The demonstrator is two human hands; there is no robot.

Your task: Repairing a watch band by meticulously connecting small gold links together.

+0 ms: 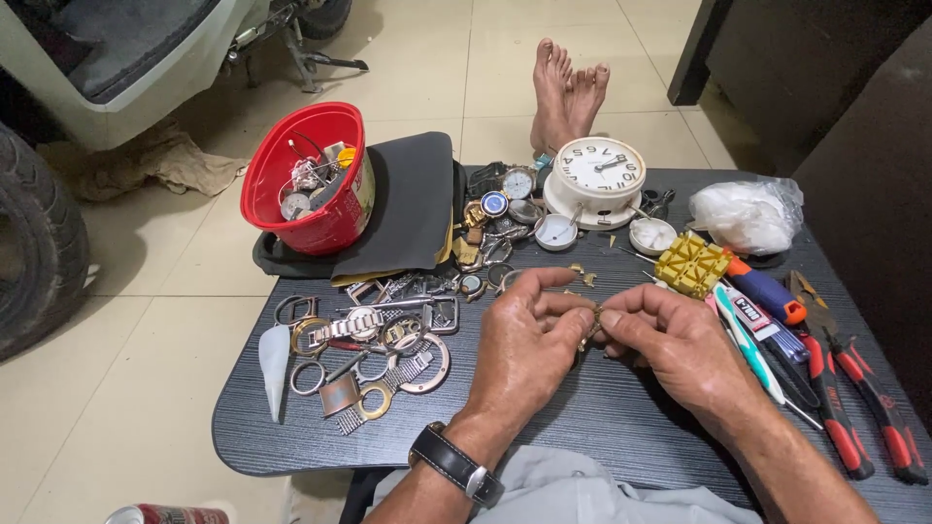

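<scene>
My left hand (529, 335) and right hand (670, 340) meet over the middle of the dark table (602, 427), near its front edge, fingertips pinched together on a small brass-coloured watch part (593, 320) — it is too tiny for me to tell just what piece it is. Both hands are curled nearly closed, thumbs and forefingers gripping the part between them, and a black-strapped wristwatch (456, 464) sits on my left wrist. Toward the left edge lies a heap of watch cases, rings and metal bracelets (374, 349). At the back left corner a red bucket (309, 180) of parts stands on a folded black cloth (413, 204). Near the back edge sits a white alarm clock (594, 180), and just beside my right hand a yellow plastic holder (692, 262). Red-handled pliers (859, 398) lie along the right edge — well apart from the part I hold.
</scene>
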